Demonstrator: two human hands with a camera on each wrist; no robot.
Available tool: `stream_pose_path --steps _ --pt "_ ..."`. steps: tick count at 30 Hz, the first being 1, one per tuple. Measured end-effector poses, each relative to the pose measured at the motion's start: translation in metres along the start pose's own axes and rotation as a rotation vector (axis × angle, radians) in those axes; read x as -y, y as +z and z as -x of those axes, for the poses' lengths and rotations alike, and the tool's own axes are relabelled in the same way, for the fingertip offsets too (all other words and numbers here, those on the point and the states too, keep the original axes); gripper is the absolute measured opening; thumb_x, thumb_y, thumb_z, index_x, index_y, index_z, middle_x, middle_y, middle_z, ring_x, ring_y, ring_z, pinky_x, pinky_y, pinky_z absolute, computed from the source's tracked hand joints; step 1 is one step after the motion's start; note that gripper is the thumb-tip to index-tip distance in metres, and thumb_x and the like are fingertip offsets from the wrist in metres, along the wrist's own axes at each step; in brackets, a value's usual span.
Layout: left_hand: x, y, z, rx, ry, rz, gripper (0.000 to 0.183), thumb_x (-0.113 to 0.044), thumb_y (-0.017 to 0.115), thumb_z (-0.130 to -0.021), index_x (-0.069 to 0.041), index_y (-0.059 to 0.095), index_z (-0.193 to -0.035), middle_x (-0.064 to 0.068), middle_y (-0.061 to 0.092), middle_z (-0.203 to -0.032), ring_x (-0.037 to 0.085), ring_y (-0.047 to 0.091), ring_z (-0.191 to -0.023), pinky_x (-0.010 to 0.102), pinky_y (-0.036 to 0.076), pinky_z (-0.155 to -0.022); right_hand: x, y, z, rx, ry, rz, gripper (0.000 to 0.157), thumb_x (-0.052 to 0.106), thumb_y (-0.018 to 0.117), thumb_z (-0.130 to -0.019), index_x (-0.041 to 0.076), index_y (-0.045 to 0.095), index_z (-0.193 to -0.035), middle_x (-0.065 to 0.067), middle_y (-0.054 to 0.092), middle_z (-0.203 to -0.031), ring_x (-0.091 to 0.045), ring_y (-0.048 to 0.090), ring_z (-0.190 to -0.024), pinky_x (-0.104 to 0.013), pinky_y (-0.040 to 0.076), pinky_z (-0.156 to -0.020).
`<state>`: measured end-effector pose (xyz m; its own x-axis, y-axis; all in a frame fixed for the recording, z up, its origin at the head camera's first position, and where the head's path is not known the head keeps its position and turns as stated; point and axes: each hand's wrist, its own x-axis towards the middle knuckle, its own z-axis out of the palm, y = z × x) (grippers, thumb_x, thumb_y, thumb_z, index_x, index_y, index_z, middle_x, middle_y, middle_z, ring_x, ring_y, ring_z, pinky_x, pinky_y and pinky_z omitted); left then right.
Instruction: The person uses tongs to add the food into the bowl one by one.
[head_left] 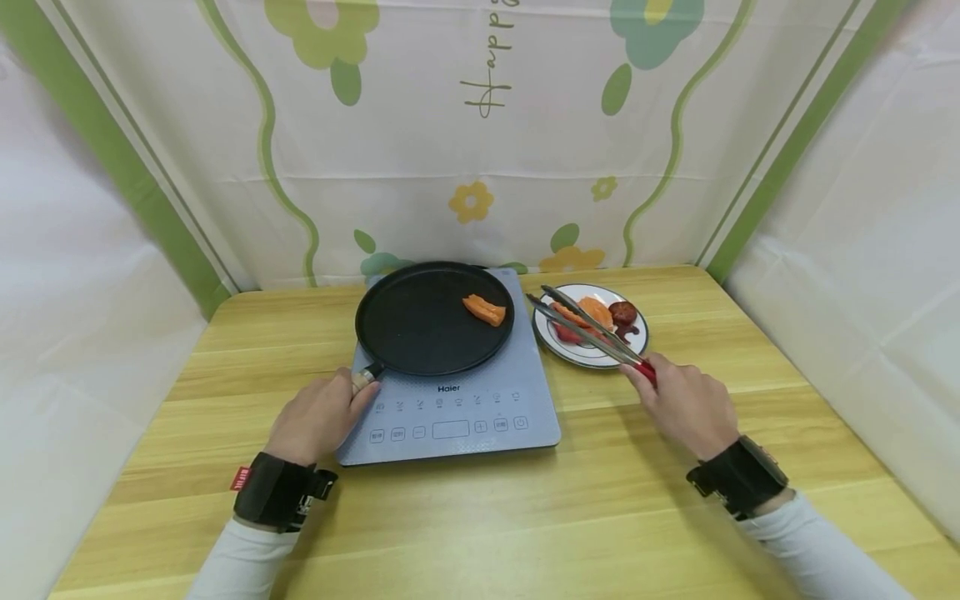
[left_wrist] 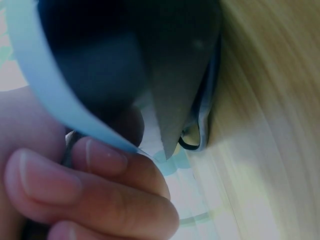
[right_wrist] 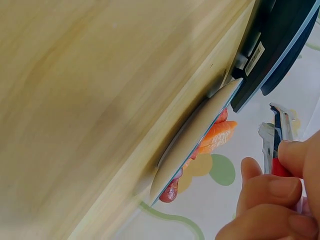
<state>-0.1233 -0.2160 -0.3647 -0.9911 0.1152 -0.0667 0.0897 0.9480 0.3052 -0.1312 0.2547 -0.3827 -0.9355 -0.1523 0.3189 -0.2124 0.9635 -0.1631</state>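
Observation:
My left hand [head_left: 318, 412] grips the handle [head_left: 363, 378] of a flat black pan [head_left: 412, 321], which sits on a grey Haier induction cooktop [head_left: 465, 408]. One orange slice [head_left: 484, 310] lies near the pan's right rim. My right hand [head_left: 686, 404] holds metal tongs [head_left: 611, 346] by their red handle [head_left: 646, 371]. The tongs reach across a white plate [head_left: 585, 361], tips slightly apart near its left edge, with no food seen between them. In the right wrist view, fingers [right_wrist: 270, 192] curl around the tongs' handle. The left wrist view is dark and close.
The plate carries orange slices [head_left: 597, 311], a round browned piece [head_left: 622, 313] and reddish pieces, right of the cooktop. A wooden table [head_left: 465, 533] lies beneath everything. White floral cloth [head_left: 420, 142] hangs behind, and pale cloth walls stand on both sides.

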Motion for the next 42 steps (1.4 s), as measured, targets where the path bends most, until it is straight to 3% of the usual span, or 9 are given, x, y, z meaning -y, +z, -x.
stream_pose_path --steps 42 --pt "-0.001 0.001 0.001 -0.004 0.012 0.001 0.044 -0.047 0.042 -0.100 -0.004 0.046 -0.093 0.006 0.042 -0.068 0.019 0.044 -0.059 0.031 0.032 -0.051 -0.014 -0.001 0.005 -0.026 -0.005 0.035 0.048 0.059 0.038 -0.097 0.018 0.038 -0.073 0.005 0.026 -0.057 -0.012 0.027 -0.044 -0.030 0.017 -0.040"
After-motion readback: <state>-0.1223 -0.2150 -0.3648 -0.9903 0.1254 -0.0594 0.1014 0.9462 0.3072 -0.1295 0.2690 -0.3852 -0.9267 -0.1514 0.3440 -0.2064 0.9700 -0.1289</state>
